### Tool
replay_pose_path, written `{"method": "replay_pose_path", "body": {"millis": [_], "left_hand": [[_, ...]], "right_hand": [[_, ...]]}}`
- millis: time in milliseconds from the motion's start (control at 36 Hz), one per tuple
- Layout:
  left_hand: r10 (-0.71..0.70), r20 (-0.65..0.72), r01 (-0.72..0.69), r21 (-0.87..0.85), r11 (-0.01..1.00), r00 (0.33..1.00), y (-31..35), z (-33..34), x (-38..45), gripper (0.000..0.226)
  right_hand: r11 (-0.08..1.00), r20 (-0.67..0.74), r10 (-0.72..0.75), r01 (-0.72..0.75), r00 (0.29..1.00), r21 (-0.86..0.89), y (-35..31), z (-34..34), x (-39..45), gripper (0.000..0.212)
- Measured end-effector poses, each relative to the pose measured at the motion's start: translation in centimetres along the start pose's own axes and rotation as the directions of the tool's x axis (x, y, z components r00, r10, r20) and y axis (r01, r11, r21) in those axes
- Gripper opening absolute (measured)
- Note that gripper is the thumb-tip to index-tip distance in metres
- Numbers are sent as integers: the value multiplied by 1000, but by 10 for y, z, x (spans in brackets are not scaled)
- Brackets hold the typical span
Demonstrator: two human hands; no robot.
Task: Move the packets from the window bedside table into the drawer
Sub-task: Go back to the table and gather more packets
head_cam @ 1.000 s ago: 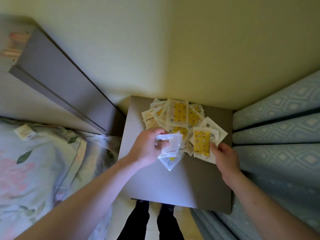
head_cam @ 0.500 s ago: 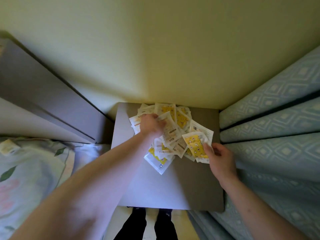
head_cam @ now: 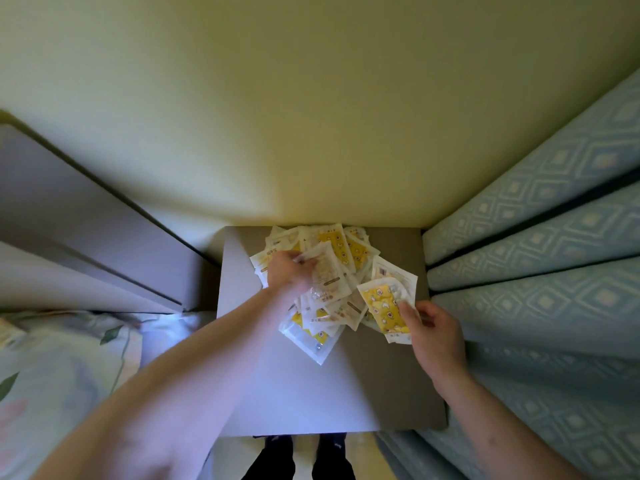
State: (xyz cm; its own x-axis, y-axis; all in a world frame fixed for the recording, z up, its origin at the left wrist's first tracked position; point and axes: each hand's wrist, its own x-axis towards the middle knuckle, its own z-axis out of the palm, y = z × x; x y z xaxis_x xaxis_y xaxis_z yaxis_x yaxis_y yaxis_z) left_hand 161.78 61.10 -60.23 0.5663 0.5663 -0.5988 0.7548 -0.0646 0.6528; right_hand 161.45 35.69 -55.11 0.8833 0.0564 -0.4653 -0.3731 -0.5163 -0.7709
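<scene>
**Two hands working a heap of packets on the bedside table**

A pile of white and yellow packets (head_cam: pixel 349 251) is lying on the far half of the grey bedside table (head_cam: pixel 298 393), spreading from its far edge toward the middle. The packets are overlapping so heavily that an exact count is not possible; roughly a dozen or more are showing.

The left hand (head_cam: pixel 289 271) is reaching into the left side of the pile, its fingers curling around one pale packet (head_cam: pixel 327 271) that is tilting up above the rest. Below that hand a fan of several more packets is hanging toward the near side, ending in one clear-edged packet (head_cam: pixel 313 344) lying flat on the tabletop; whether the hand is also gripping these is hard to tell.

The right hand (head_cam: pixel 433 337) is sitting at the right side of the pile, thumb and fingers pinching the near corner of one yellow printed packet (head_cam: pixel 382 303). One white packet (head_cam: pixel 398 275) is lying just behind it.

Blue patterned curtains (head_cam: pixel 554 271) are hanging along the right. A floral bedcover (head_cam: pixel 52 375) is lying at the left, with a grey headboard (head_cam: pixel 86 220) beyond it. Two dark-clad feet (head_cam: pixel 304 455) are standing at the table's near edge. No drawer is showing.
</scene>
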Motion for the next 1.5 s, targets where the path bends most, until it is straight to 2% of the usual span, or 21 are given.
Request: {"method": "replay_pose_path", "body": {"millis": [28, 83, 111, 194, 306, 361, 444, 556, 694, 778, 833, 889, 944, 1056, 1167, 1333, 1500], "left_hand": [[-10, -2, 9, -34, 999, 1000, 2, -1, -2, 15], [-32, 2, 32, -106, 994, 999, 2, 2, -2, 43], [-27, -5, 26, -133, 991, 1000, 1, 5, 0, 45], [-15, -10, 14, -128, 992, 1000, 6, 8, -3, 19], [28, -3, -28, -135, 990, 1000, 13, 17, -1, 33], [58, -12, -59, -137, 989, 998, 18, 20, 0, 24], [78, -1, -77, -140, 987, 997, 24, 26, 4, 31], [80, 31, -80, -22, 997, 996, 25, 33, 12, 31], [177, 40, -182, 182, 966, 983, 20, 38, 18, 10], [217, 51, -223, 277, 935, 975, 21, 42, 18, 17], [264, 61, -270, 297, 916, 963, 23, 45, 20, 19], [300, 101, -316, 294, 902, 949, 25, 48, 23, 11], [323, 144, -352, 303, 885, 935, 28, 51, 26, 22], [338, 198, -388, 339, 857, 920, 35, 57, 30, 9], [359, 182, -402, 411, 818, 915, 39, 63, 32, 22], [423, 192, -460, 495, 737, 885, 44, 66, 24, 19], [457, 255, -522, 486, 701, 852, 50, 73, 27, 15]], "right_hand": [[1000, -4, 1, -1, 1000, 5, 0, 1, -1, 16], [1000, -9, 8, -8, 1000, 14, 0, 2, -2, 16], [1000, -11, 11, -11, 1000, 18, 1, 2, -3, 16], [1000, -17, 14, -13, 1000, 17, 3, 5, -4, 16], [1000, -20, 21, -21, 1000, 17, 6, 8, -7, 17], [999, -27, 30, -29, 999, 29, 8, 9, -8, 18], [998, -44, 37, -35, 998, 45, 10, 11, -8, 18], [998, -67, 55, -52, 996, 47, 13, 12, -4, 21], [997, -85, 59, -55, 995, 51, 14, 7, -3, 20], [998, -93, 59, -55, 994, 44, 16, 2, -4, 20], [997, -98, 63, -59, 993, 52, 17, -2, -4, 20], [997, -111, 65, -60, 992, 49, 19, -5, -3, 22], [997, -123, 67, -62, 990, 45, 21, -8, -2, 25], [995, -139, 81, -72, 987, 69, 28, -11, -1, 23], [992, -135, 99, -88, 986, 85, 37, -11, 0, 19], [991, -127, 110, -98, 986, 95, 43, -14, -1, 20], [983, -155, 143, -123, 977, 137, 41, -20, 5, 23]]}}
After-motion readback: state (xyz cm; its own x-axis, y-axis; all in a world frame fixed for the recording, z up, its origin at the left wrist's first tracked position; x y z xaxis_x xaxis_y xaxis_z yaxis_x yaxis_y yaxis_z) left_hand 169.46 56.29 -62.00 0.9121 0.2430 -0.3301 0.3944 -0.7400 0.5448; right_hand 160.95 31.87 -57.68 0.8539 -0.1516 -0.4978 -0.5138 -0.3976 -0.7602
